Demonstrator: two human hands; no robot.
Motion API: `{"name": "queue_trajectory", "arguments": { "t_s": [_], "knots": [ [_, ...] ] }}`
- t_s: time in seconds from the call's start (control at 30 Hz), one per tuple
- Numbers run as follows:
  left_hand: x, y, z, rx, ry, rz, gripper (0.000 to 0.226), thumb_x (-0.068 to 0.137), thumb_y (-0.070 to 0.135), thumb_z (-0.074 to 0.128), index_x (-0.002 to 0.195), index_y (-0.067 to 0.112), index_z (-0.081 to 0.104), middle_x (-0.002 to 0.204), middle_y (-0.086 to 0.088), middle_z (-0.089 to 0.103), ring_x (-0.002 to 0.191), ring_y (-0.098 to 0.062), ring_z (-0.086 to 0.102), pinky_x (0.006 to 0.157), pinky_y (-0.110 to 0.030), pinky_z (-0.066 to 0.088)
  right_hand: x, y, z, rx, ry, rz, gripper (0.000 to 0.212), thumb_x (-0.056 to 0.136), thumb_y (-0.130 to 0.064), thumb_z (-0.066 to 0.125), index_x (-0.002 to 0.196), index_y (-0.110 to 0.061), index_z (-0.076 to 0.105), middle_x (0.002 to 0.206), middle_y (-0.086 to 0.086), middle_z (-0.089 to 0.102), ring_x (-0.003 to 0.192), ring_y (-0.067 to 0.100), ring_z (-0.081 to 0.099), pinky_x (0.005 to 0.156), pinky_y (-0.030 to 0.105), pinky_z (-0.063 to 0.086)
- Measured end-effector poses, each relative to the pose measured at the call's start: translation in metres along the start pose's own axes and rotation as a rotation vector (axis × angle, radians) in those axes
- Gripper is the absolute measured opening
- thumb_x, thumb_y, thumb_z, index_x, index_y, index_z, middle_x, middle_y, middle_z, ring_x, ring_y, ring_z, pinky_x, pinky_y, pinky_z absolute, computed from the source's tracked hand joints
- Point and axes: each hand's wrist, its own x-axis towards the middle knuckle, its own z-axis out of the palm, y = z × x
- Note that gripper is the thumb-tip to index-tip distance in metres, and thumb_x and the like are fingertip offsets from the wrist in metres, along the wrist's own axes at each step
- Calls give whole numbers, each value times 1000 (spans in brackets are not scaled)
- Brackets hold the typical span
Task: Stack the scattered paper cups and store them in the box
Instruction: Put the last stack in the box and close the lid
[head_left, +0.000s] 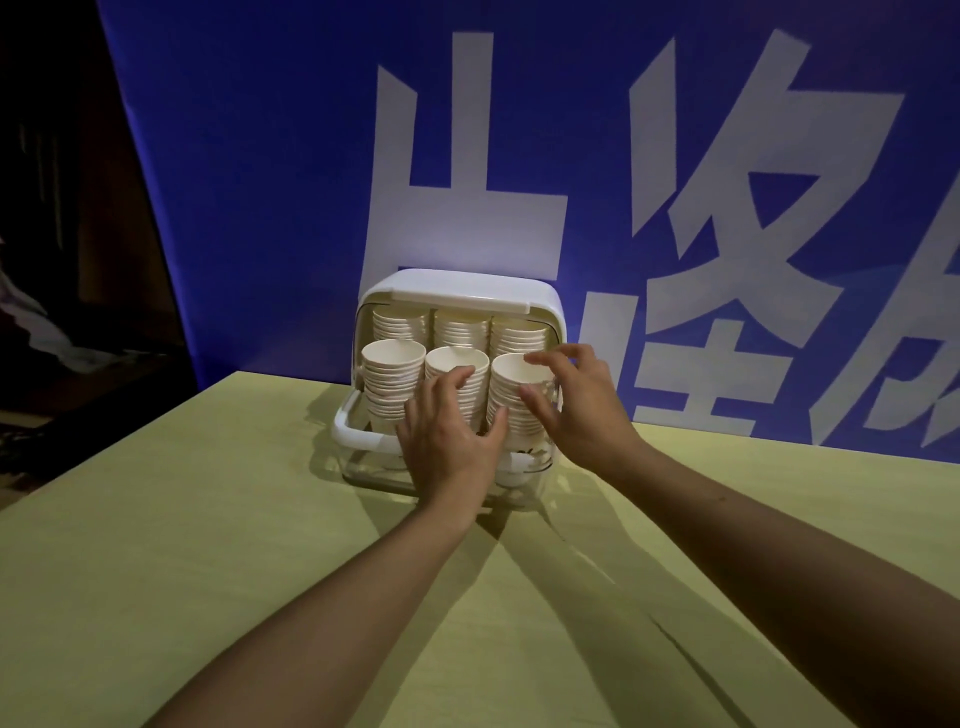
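A clear plastic box (363, 470) with a white rim and an open white lid (457, 291) stands on the table. Several tall stacks of white paper cups fill it in two rows. The front left stack (389, 379) stands untouched. My left hand (449, 434) lies over the front middle stack (457, 364), fingers spread against it and thumb toward the right stack. My right hand (576, 405) curls round the front right stack (514, 384), fingers over its rim and thumb on its side. The back row of stacks (460, 325) stands under the lid.
The box sits at the far edge of a pale yellow-green table (208, 545). A blue banner (260, 182) with large white characters hangs right behind it. A dark area lies beyond the table's left edge.
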Motion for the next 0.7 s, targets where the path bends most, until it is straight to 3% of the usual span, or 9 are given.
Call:
{"name": "queue_trajectory", "arguments": {
  "t_s": [0.13,0.33,0.47,0.57,0.7],
  "knots": [
    [-4,10,10,50,-10,45,57,79,47,77,131,38,55,130,6,54,123,-20,44,100,-42,40,3,-3,-6,-16,-76,-7,34,97,-35,57,130,-26,58,139,-2,49,123,19,51,100,34,47],
    [-6,10,15,61,-22,18,52,80,43,78,128,39,59,123,6,53,117,-18,44,96,-39,40,2,-7,-2,-25,-59,5,33,98,-35,57,128,-23,61,136,-3,53,120,17,52,92,24,42],
    [-2,-3,3,71,59,39,56,81,45,77,131,33,56,132,0,53,118,-22,42,95,-37,36,-3,-6,-11,39,-21,4,54,90,-41,68,138,-26,48,145,-1,42,127,19,48,103,36,48],
    [14,-26,-18,96,135,-52,75,75,47,81,140,34,45,146,-4,43,130,-30,37,102,-47,32,-7,1,-17,224,47,161,71,82,-37,77,141,-25,38,143,2,42,123,22,52,100,41,51],
    [31,-52,-41,172,-74,-174,104,69,62,80,151,44,18,161,-2,16,143,-32,29,112,-53,23,-16,8,-4,252,-49,218,92,76,-33,84,147,-32,27,147,3,41,124,26,54,99,46,52]
  ]
}}
